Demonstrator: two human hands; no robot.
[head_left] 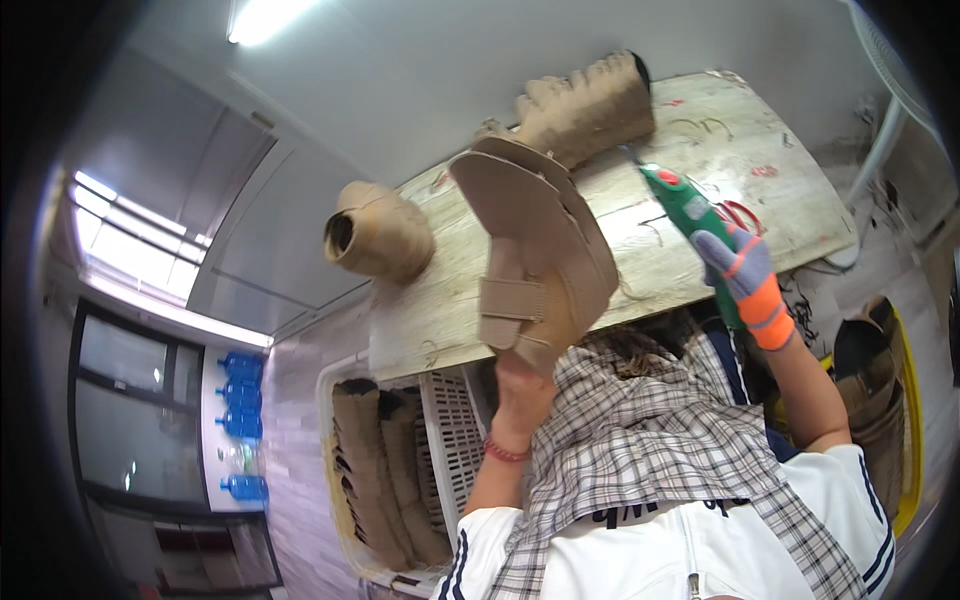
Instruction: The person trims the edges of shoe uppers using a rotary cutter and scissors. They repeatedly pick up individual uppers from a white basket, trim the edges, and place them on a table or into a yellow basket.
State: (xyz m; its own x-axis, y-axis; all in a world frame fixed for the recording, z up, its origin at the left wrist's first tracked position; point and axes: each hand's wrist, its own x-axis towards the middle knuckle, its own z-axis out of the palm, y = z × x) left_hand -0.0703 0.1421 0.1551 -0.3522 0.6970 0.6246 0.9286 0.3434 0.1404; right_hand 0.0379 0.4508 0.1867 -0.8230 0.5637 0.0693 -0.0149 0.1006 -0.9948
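My left hand [520,395], bare with a red bracelet at the wrist, grips a tan boot [580,275] by its lower end. The boot stands tilted over the near side of the table, with a wide strap across it; my fingers are partly hidden behind it. In a grey and orange glove, my right hand [748,275] is closed round a green hand-held power tool [690,203] with a red button. Its thin tip points up and left, apart from the held boot. Red-handled scissors [742,213] lie on the table beside the tool.
On the worn pale table [800,190] stand another tan boot [385,235] at left and one lying [595,105] at the back. A white crate [450,425] of boots is below left, a yellow-rimmed bin [912,430] of boots at right. A fan [890,60] stands far right.
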